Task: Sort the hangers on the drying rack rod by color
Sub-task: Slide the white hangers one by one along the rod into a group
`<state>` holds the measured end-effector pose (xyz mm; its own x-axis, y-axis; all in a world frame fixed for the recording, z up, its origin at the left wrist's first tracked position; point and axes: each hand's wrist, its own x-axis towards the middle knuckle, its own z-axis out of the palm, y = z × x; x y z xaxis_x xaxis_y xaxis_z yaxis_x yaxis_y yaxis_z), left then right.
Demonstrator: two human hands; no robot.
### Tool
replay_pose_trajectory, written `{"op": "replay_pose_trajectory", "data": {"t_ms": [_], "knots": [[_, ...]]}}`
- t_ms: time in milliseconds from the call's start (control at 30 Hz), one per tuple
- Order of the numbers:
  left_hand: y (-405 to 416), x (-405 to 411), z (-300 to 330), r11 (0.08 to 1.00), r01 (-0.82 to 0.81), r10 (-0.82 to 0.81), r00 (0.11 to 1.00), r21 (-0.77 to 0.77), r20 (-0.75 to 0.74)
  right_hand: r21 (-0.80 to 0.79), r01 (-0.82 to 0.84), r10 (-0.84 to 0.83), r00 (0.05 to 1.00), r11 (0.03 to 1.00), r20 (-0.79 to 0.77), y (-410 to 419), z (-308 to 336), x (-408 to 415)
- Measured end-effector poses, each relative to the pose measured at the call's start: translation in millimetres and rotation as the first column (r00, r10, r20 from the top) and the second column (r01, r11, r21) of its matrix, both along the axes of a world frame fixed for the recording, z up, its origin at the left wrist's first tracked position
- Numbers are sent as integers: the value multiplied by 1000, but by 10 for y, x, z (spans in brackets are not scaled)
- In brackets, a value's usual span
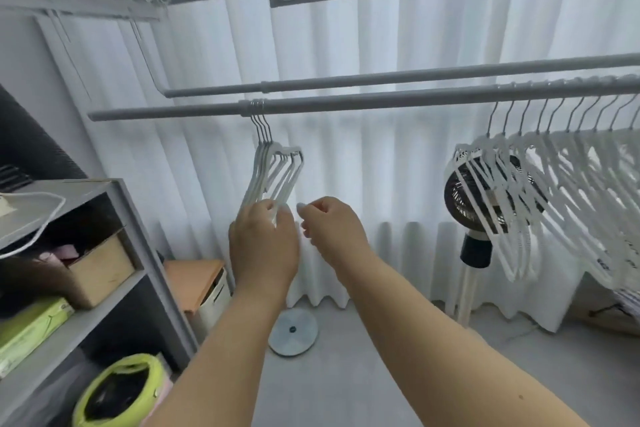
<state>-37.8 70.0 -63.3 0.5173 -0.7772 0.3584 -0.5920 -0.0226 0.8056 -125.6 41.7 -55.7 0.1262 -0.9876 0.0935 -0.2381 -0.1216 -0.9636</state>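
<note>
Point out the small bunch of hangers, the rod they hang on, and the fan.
small bunch of hangers [273,170], head view, on the bodies.
rod [346,105], head view, on its bare middle.
fan [464,194], head view, on its grille.

I count four pale hangers [273,170] bunched at the left of my near rod [346,103], about ten more [540,191] crowded at its right, two rods [415,74] in all, one fan [485,198].
</note>
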Motion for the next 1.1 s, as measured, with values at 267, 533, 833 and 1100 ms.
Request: {"op": "replay_pose_trajectory", "data": {"t_ms": [267, 533, 833, 1100], "knots": [[16, 341, -48, 998, 12, -7, 997, 59, -83, 275, -99, 49, 982, 956, 182, -407, -87, 662], [-27, 542, -58, 996, 28, -14, 987, 87, -159, 343, -122, 61, 981, 931, 184, -511, -34, 943], [-30, 587, -53, 996, 64, -53, 982, 56, -179, 356, -93, 44, 989, 930, 143, -546, -127, 1007], [-45, 785, -42, 995, -100, 99, 994, -13, -49, 364, -147, 21, 944, 920, 329, -548, -141, 1034]]}}
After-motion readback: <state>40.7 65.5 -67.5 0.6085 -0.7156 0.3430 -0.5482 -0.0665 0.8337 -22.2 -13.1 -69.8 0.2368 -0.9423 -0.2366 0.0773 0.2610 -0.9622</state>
